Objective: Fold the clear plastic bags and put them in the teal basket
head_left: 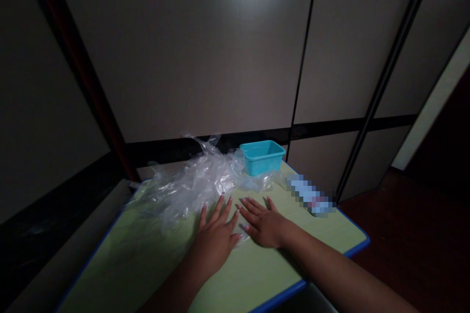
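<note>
My left hand (216,234) lies on the light green tabletop (147,264) with its fingers spread, its fingertips near a heap of clear plastic bags (198,181). Beside it my right hand (262,222) rests flat, fingers apart and angled to the left. Between and partly under the two hands shows a bit of clear plastic (241,239); how far it reaches beneath them is hidden. Beyond my hands stands a turquoise plastic basket (262,161), with crumpled clear plastic against its front and left side.
A pale blue, blurred-out long item (310,195) lies at the table's right side. The table has a blue edge (279,298). Behind it rise grey-brown panels (220,58) with dark strips. Dark reddish floor (404,220) shows at the right.
</note>
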Demonstrator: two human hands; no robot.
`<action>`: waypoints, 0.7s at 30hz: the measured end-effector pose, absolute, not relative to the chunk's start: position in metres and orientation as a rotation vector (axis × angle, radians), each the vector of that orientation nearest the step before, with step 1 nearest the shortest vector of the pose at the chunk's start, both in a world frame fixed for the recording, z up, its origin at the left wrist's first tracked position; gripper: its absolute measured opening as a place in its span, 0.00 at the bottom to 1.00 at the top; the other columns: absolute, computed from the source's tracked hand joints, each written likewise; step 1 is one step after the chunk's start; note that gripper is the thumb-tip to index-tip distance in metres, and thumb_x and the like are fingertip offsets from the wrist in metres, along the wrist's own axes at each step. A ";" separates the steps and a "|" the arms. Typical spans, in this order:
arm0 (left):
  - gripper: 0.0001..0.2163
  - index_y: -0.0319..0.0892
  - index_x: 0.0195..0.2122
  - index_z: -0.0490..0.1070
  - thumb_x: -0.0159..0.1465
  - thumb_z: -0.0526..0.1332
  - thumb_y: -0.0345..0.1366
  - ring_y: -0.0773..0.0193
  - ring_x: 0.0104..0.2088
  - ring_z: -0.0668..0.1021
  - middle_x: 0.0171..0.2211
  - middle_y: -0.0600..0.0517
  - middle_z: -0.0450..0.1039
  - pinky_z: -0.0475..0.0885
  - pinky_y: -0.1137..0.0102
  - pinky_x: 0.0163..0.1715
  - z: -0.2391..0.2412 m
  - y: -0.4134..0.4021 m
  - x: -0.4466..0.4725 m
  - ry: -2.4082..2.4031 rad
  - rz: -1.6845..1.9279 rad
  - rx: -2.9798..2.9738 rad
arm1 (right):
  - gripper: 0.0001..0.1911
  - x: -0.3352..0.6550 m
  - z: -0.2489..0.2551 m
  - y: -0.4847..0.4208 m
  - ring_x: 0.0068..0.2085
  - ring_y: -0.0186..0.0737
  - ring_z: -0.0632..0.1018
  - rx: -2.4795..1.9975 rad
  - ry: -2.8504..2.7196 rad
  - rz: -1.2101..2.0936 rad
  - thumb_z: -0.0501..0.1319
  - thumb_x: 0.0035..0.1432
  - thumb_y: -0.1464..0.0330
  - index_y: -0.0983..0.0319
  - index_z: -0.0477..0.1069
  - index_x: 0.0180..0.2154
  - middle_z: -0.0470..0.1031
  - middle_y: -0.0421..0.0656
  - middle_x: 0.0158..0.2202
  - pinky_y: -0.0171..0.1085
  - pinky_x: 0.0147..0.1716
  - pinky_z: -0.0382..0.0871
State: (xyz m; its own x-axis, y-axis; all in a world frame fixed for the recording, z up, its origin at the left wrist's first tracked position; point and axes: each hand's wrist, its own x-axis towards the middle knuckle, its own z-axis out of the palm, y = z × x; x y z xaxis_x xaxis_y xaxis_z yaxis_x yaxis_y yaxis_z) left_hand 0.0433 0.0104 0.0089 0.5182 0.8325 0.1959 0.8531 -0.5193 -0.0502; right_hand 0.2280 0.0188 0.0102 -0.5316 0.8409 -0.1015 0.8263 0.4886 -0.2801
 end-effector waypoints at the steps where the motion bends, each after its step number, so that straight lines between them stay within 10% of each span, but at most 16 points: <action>1: 0.23 0.51 0.56 0.59 0.59 0.56 0.41 0.51 0.63 0.43 0.63 0.51 0.44 0.41 0.44 0.56 0.008 0.011 0.042 -1.495 -0.190 -2.622 | 0.30 0.228 0.011 0.019 0.64 0.44 0.37 -1.497 -2.665 0.462 0.34 0.62 0.54 0.55 0.32 0.63 0.31 0.43 0.65 0.61 0.54 0.23; 21: 0.31 0.56 0.58 0.54 0.53 0.59 0.53 0.49 0.62 0.38 0.63 0.45 0.40 0.41 0.45 0.54 0.009 0.019 0.031 -1.701 -0.050 -2.681 | 0.34 0.244 0.020 0.025 0.63 0.46 0.33 -1.726 -2.513 0.327 0.35 0.61 0.52 0.61 0.33 0.63 0.29 0.43 0.64 0.60 0.54 0.20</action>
